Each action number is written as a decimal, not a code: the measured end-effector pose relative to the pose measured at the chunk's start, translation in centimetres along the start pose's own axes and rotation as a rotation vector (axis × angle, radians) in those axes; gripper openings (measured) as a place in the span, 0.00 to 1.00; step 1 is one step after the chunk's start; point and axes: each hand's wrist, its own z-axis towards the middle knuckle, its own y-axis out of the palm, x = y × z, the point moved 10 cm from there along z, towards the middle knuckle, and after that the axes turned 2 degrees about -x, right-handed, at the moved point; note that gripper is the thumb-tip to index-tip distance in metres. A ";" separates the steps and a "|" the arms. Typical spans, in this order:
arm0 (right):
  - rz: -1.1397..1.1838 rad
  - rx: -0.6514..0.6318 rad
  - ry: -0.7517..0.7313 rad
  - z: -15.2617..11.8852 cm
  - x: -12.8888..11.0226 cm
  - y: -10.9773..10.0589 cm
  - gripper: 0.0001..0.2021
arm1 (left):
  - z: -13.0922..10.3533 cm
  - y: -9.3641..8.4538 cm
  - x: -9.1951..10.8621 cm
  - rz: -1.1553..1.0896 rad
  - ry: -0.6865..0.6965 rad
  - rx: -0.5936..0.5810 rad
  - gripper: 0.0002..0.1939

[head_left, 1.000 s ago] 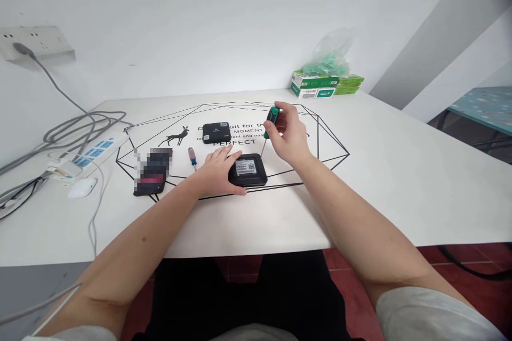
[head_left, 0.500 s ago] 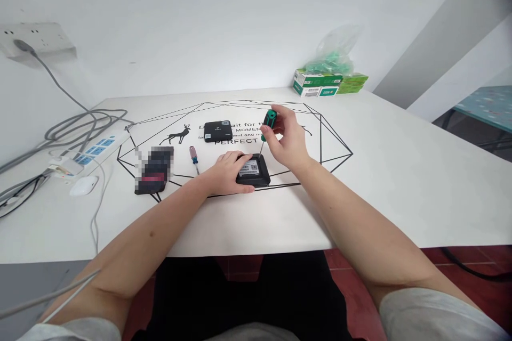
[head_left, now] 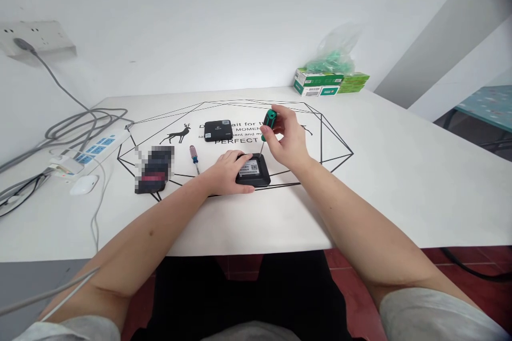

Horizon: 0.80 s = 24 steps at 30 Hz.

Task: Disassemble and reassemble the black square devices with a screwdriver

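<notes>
On the table lies a black box with a white label on its upper face. My left hand grips its left side, thumb along the near edge and fingers over the far part. In my right hand is a green and black screwdriver, held nearly upright. Its tip meets the box near the far right corner; whether a screw sits there is too small to tell. Behind my left hand rests a second flat black box with small stickers. A smaller screwdriver with a clear reddish handle lies left of my left hand.
To the left are a pixelated dark object, a white earbud case, a power strip and coiled grey cables. Green and white cartons topped by a plastic bag stand at the back by the wall.
</notes>
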 end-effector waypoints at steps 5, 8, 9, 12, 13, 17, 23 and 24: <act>-0.009 -0.016 -0.007 0.0 -0.1 0.3 0.29 | 0.0 0.3 -0.3 0.019 -0.033 -0.021 0.54; -0.006 -0.028 -0.007 -0.1 -0.1 0.4 0.28 | 0.1 0.4 -0.3 0.031 -0.041 -0.022 0.55; -0.005 -0.030 -0.011 -0.1 -0.1 0.5 0.28 | 0.1 0.5 -0.3 0.033 -0.042 -0.024 0.55; -0.003 -0.026 -0.031 -0.1 -0.2 0.4 0.27 | 0.0 0.5 -0.3 0.027 -0.055 -0.039 0.56; -0.004 -0.023 -0.036 -0.1 -0.3 0.3 0.27 | -0.1 0.5 -0.3 0.024 -0.061 -0.046 0.56; -0.007 -0.015 -0.022 -0.1 0.0 0.0 0.27 | -0.2 0.4 -0.4 0.018 -0.074 -0.052 0.55; -0.029 0.044 -0.016 0.0 0.3 -0.4 0.28 | 0.2 0.3 0.4 0.012 -0.043 -0.053 0.55; -0.037 0.053 -0.015 0.0 0.3 -0.5 0.28 | 0.3 0.2 0.6 -0.004 -0.041 -0.047 0.54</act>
